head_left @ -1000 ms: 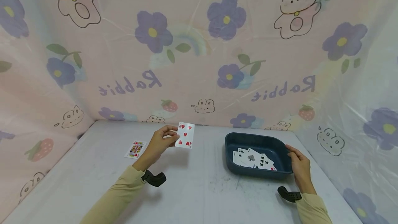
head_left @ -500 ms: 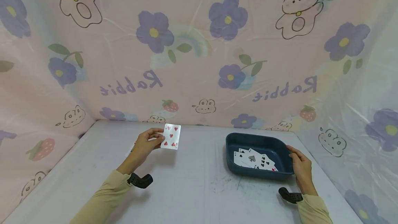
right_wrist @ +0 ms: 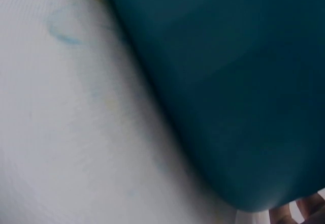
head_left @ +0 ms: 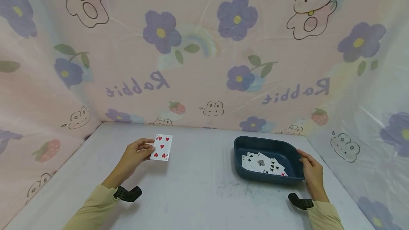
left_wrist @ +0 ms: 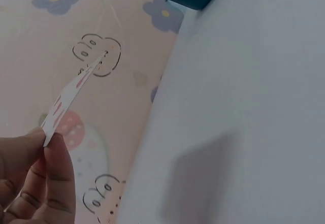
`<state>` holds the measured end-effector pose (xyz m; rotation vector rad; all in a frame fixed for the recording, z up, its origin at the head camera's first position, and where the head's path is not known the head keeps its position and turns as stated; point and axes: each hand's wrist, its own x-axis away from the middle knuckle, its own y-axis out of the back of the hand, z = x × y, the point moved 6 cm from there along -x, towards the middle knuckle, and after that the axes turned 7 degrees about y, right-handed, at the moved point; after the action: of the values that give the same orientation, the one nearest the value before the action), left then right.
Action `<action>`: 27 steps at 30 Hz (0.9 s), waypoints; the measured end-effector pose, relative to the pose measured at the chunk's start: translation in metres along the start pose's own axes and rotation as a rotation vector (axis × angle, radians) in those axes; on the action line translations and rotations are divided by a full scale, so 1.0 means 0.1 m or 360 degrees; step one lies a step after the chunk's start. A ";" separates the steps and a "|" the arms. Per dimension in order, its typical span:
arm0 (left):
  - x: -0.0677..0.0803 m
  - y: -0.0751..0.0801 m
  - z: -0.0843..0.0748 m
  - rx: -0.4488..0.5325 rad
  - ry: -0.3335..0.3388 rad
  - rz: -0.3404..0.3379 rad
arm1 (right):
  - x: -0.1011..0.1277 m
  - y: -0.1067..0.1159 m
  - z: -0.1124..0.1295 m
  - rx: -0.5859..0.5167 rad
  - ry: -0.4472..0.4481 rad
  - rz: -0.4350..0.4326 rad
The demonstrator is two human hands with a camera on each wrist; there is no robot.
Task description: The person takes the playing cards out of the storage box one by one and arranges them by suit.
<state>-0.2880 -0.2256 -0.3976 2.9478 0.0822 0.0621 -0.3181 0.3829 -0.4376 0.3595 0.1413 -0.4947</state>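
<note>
Several cards [head_left: 263,163] in blue tray [head_left: 292,152], right hand [head_left: 311,173] gripping

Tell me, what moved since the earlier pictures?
The left hand carried the five of hearts to the person's left and lower toward the table, pinching it throughout; it now covers the face card that lay there. The right hand kept holding the blue tray of cards.
</note>
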 end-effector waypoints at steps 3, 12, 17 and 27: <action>0.05 0.08 0.08 -0.0018 0.0011 0.0013 | 0.01 0.01 0.00 -0.0016 -0.0004 0.0001; 0.20 0.29 0.26 -0.0100 0.0044 0.0064 | 0.01 0.00 0.00 -0.0020 -0.0003 0.0002; 0.25 0.41 0.34 -0.0151 0.0048 0.0122 | 0.01 0.00 -0.01 -0.0030 -0.0008 -0.0008; 0.37 0.68 0.52 -0.0302 0.0161 0.0109 | 0.01 -0.01 0.01 -0.0003 -0.0004 -0.0022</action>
<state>-0.2451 -0.2999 -0.4344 2.7560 -0.0098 0.2166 -0.3173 0.3812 -0.4372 0.3561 0.1420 -0.5088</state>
